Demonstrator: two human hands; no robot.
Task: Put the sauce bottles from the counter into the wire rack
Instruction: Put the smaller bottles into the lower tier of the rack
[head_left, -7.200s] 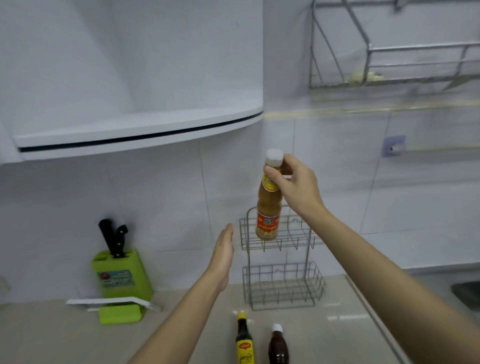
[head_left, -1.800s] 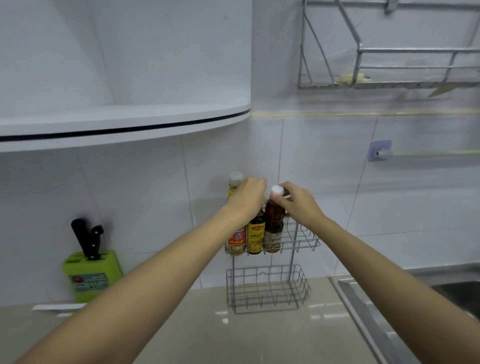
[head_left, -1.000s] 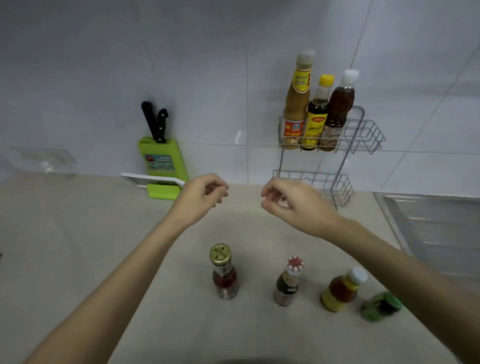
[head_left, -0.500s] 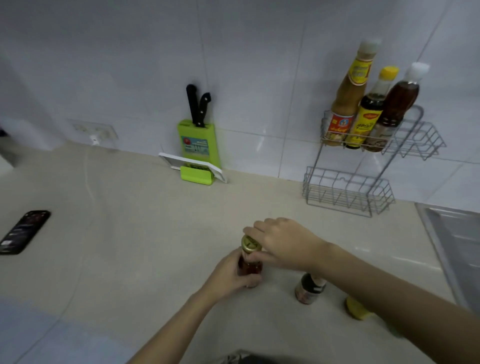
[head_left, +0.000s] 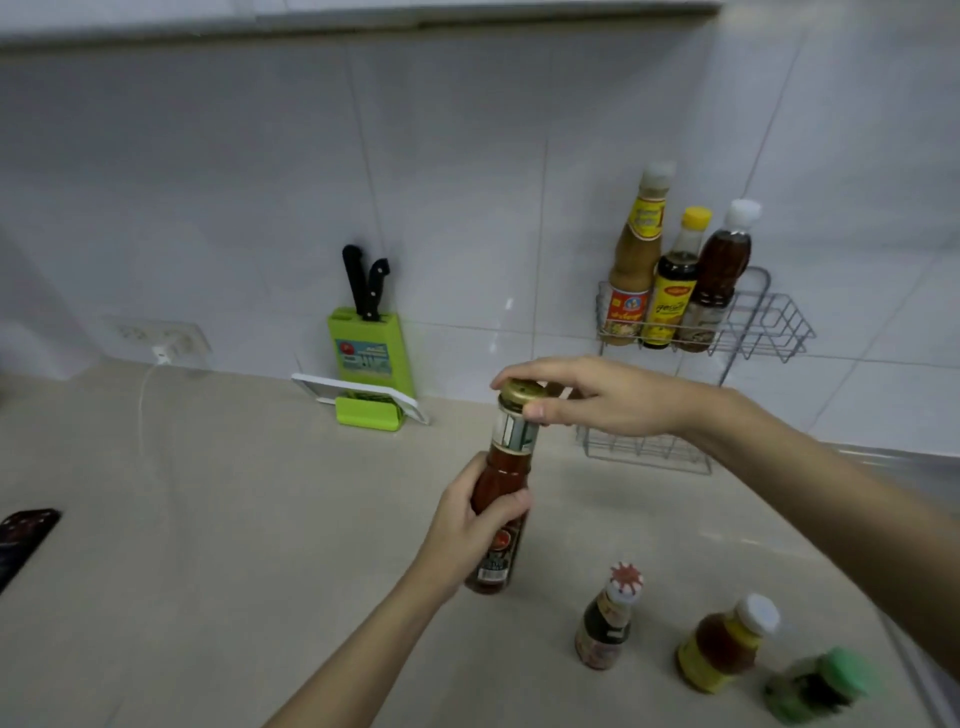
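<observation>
Three bottles (head_left: 670, 275) in wire rack (head_left: 769, 332), right of knife block (head_left: 371, 348).

No wording is sharp enough to read. The yellow label on the dark yellow-capped bottle (head_left: 673, 291) in the wire rack's upper basket (head_left: 769, 332) carries a red oval logo, its lettering blurred; every other label is blurred too.

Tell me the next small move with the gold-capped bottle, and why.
Probably carry the gold-capped bottle up to the wire rack. The left hand grips its body, the right hand its cap, and the top tier has bare space right of the three bottles.
</observation>
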